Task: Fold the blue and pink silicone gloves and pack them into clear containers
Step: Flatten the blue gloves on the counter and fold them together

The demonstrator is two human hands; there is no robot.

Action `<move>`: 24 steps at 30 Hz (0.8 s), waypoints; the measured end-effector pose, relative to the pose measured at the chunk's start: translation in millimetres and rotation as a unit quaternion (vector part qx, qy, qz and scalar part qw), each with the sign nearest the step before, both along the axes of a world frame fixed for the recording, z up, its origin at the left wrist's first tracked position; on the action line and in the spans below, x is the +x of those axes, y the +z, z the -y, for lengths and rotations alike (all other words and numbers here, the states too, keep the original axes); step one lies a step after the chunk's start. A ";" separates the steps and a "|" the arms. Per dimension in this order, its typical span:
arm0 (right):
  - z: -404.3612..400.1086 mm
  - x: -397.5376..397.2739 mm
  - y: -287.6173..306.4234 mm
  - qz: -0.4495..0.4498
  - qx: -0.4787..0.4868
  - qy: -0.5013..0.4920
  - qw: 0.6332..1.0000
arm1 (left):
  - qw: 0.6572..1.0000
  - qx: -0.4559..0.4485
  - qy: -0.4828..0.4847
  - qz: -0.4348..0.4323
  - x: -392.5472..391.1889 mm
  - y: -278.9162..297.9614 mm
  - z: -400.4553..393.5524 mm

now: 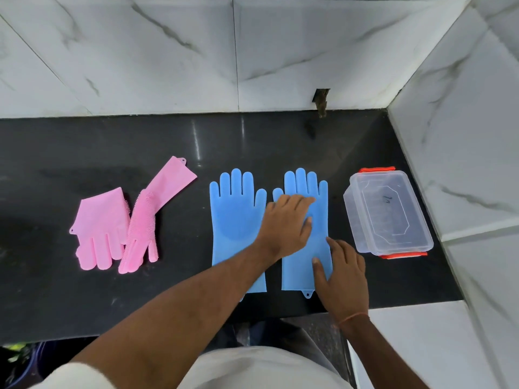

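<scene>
Two blue silicone gloves lie flat side by side on the black counter, fingers pointing away: the left blue glove (pixel 234 220) and the right blue glove (pixel 317 242). My left hand (pixel 286 223) presses flat on the palm of the right blue glove, fingers spread. My right hand (pixel 341 276) rests flat on that glove's cuff. Two pink gloves (pixel 112 228) lie loosely overlapped at the left, one showing its bristle side (pixel 143 217). A clear container (pixel 389 211) with orange clips stands to the right of the blue gloves.
The black counter (pixel 196 141) ends at a front edge near my body. White marble tiled walls close the back and right side. A small dark hole (pixel 321 101) sits in the back wall above the counter.
</scene>
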State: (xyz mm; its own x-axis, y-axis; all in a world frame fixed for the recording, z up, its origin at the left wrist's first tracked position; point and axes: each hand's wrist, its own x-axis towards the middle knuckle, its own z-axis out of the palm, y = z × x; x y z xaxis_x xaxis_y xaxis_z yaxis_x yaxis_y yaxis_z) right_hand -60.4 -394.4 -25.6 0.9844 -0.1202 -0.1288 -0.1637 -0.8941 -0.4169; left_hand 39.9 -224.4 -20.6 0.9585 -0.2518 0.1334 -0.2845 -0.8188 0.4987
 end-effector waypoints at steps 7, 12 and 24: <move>15.5 -26.9 6.4 -0.113 0.026 -0.066 0.991 | 0.983 -0.082 0.094 -0.138 47.1 18.7 63.6; 12.0 -31.7 6.6 -0.133 0.038 -0.086 0.987 | 0.974 0.056 0.091 -0.199 60.5 11.7 80.0; -35.2 -30.5 19.4 -0.018 0.196 -0.006 0.980 | 0.932 -0.212 0.191 -0.222 58.3 24.1 13.6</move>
State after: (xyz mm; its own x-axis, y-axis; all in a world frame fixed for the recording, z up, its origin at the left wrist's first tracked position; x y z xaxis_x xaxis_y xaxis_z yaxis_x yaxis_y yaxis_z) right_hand -90.9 -359.2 -6.2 0.9774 -0.0659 -0.2011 -0.1933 -0.6645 -0.7218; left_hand 98.2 -238.0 3.5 0.9520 0.1034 -0.2880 0.2985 -0.5203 0.8001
